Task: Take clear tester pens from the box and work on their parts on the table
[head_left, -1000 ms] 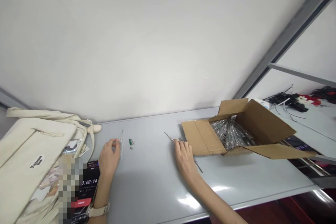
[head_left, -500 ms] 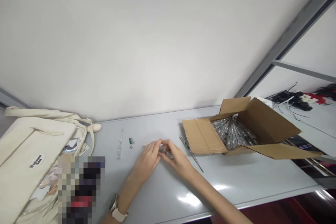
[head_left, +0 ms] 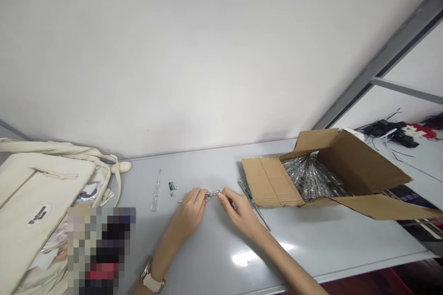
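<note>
A clear-handled tester screwdriver (head_left: 212, 194) lies sideways between my two hands. My left hand (head_left: 193, 205) is closed round its left part, with the tip poking out past the fingers. The fingers of my right hand (head_left: 235, 205) pinch the right end of the clear handle. To the left on the table, a clear empty-looking screwdriver body (head_left: 155, 198) with a thin blade lies beside a small green circuit piece (head_left: 170, 186) and a tiny metal part (head_left: 172, 194). Right of my hands, slim screwdrivers (head_left: 261, 216) lie partly under the box flap.
An open cardboard box (head_left: 272, 179) full of clear screwdrivers (head_left: 313, 177) stands at the right. A cream bag (head_left: 20, 203) takes up the left side of the grey table (head_left: 207, 258). Black and red cables (head_left: 394, 131) lie beyond the metal frame at far right.
My right hand has turned and drawn slightly right, so more of the screwdriver's clear handle shows between my hands. The view has shifted a little.
</note>
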Demonstrator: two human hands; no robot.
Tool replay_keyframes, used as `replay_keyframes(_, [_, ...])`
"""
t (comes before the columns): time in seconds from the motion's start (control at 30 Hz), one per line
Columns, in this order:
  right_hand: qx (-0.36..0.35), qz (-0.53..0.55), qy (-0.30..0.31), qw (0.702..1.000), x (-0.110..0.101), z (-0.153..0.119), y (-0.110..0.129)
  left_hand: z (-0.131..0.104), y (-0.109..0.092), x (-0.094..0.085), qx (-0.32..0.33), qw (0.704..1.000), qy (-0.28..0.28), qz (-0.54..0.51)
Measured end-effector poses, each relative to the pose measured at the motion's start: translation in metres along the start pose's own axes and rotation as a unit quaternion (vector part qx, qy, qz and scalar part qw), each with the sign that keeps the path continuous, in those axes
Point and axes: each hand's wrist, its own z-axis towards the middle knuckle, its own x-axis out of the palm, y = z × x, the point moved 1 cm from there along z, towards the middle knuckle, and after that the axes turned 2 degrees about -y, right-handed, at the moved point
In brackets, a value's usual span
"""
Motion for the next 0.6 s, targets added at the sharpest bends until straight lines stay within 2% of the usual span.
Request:
replay_keyframes(0.2, [0.046,0.125,0.068,0.989,-0.002,0.003,-0.003,-0.002,-0.001,-0.002,-0.015,0.999,0.025,-0.033])
replay_keyframes(0.43, [0.069,0.281,0.160,0.944,0.005,0.000,-0.009,-0.007,0.002,0.002,-0.011,0.994,0.042,-0.097])
replay_keyframes(0.5, [0.069,0.281,0.184,0.939,0.002,0.000,-0.009,-0.007,0.003,0.002,-0.020,0.992,0.040,-0.118])
replay_keyframes(0.53, [0.067,0.260,0.181,0.946,-0.001,0.001,-0.009,-0.007,0.003,0.001,-0.031,0.991,0.039,-0.124])
replay_keyframes(0.6, [0.060,0.170,0.122,0.976,-0.009,0.002,-0.010,-0.006,0.002,-0.001,-0.054,0.989,0.037,-0.130])
